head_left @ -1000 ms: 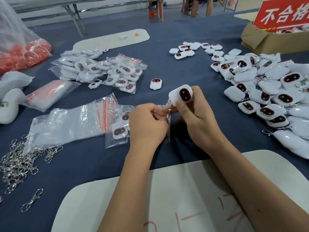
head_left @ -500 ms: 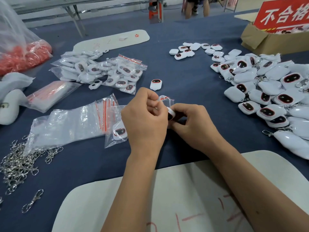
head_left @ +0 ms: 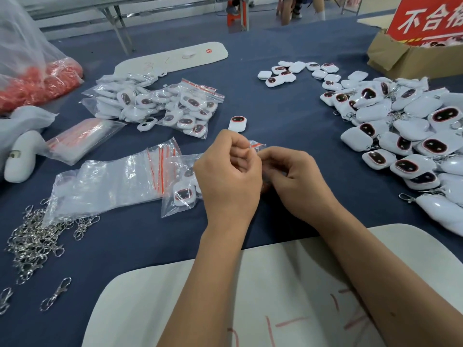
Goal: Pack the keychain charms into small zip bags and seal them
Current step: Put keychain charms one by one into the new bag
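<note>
**1 head-worn view, looking forward and down**

There is only 1 camera, worn on the person's head. It looks ahead and down across the blue-covered table, close above the left hand and the right hand, which meet near the middle of the picture with both forearms running in from the bottom edge. The wide lens bends the table's edges and takes in table legs and the floor beyond at the top. No second view shares the scene.

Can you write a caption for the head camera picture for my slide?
Both hands, left hand and right hand, pinch a small zip bag at its red strip, loose white keychain charms heaped alongside.
</note>
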Tool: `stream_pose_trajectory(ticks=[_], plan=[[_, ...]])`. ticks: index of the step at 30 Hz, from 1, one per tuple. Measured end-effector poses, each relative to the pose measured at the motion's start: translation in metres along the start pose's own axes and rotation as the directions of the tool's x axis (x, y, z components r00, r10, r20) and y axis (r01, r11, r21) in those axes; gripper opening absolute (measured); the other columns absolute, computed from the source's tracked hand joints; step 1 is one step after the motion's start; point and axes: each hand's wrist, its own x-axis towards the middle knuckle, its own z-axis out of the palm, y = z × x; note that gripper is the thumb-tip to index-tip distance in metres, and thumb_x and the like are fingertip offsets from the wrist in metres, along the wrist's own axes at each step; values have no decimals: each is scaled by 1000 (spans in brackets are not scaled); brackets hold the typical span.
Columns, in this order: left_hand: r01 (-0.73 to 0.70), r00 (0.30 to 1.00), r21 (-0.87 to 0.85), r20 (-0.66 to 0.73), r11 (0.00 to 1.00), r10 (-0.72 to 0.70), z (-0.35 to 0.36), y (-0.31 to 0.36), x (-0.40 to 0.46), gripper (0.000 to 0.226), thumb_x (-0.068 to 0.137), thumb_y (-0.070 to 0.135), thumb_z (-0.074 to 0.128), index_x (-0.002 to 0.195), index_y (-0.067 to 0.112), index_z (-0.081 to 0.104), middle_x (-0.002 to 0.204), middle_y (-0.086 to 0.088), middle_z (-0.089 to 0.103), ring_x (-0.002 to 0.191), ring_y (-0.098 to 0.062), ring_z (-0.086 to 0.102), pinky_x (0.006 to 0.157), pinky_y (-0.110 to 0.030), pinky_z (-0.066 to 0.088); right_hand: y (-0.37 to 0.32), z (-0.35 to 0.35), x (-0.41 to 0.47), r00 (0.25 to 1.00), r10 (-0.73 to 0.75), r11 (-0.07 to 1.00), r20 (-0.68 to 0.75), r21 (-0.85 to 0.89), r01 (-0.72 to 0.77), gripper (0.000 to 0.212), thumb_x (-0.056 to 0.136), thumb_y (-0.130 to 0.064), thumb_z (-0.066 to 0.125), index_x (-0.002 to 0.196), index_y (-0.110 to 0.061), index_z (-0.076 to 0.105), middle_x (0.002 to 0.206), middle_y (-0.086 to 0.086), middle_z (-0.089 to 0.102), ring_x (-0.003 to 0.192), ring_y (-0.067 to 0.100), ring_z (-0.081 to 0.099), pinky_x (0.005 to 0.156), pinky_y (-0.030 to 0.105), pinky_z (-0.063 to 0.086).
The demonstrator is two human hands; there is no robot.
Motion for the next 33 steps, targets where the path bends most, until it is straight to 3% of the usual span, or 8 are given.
stream_pose_trajectory(ticks=[4, 8, 12, 15, 17, 24, 29, 33], plan=[[20, 1000, -14, 24, 1000, -20, 1, 2, -1, 19, 83, 5, 71, 80, 21, 61, 69, 12, 63, 62, -12, 63, 56, -18, 50, 0, 2, -1, 996, -9, 995, 92, -100, 18, 33, 95, 10, 50, 96, -13, 75, 82, 1, 74, 75, 23, 65, 68, 36, 52], [75, 981, -75, 183, 994, -61, 6, -1, -3, 11, 89, 7, 71, 84, 14, 64, 73, 6, 65, 63, -12, 63, 57, -18, 50, 1, -1, -2, 956, -37, 965, -292, -260, -43, 20, 95, -4, 64, 99, -17, 79, 91, -8, 78, 89, 14, 72, 80, 35, 57], [53, 886, -31, 463, 998, -32, 16, -2, -14, 6, 88, 11, 75, 88, 8, 70, 88, -3, 68, 81, -14, 65, 77, -34, 58, 10, -23, -2, 776, -84, 754, -625, -549, -360, 22, 90, -16, 67, 111, -17, 75, 113, 7, 73, 121, 34, 54, 99, 45, 41], [15, 846, 10, 532, 1000, -18, 19, -4, -19, 8, 87, 15, 79, 87, 11, 72, 91, -2, 66, 88, -14, 63, 85, -35, 56, 13, -37, 0, 783, 183, 519, -594, -618, -590, 46, 92, -33, 67, 136, -23, 62, 152, 14, 48, 147, 40, 27, 115, 59, 26], [72, 849, -4, 525, 997, -59, 18, -5, -18, 7, 87, 13, 78, 88, 10, 72, 93, -2, 67, 88, -13, 65, 86, -33, 57, 12, -35, 1, 801, 303, 411, -516, -688, -598, 49, 97, -41, 60, 143, -25, 56, 164, 15, 28, 153, 42, 17, 121, 63, 13], [345, 812, -33, 511, 938, -281, 15, -7, -11, 3, 91, 7, 73, 91, 11, 73, 82, 14, 69, 76, -2, 68, 67, -25, 58, 5, -24, 0, 914, 111, 578, -391, -723, -379, 42, 93, -26, 72, 134, -26, 64, 140, 9, 51, 126, 37, 45, 105, 50, 33], [264, 828, -76, 529, 962, -186, 14, -5, -13, 9, 87, 0, 74, 93, 7, 73, 90, 4, 72, 84, -6, 71, 81, -21, 59, 3, -18, -1, 899, 180, 529, -399, -731, -431, 45, 97, -35, 67, 141, -30, 58, 146, 5, 50, 141, 33, 31, 112, 53, 25], [251, 807, -135, 576, 959, -130, 14, 0, -16, 14, 87, -3, 72, 87, 11, 73, 85, 6, 74, 81, -7, 71, 76, -19, 55, 5, -22, -2, 935, 68, 626, -349, -714, -312, 29, 96, -23, 67, 124, -29, 69, 123, 0, 66, 128, 26, 46, 111, 49, 22]])
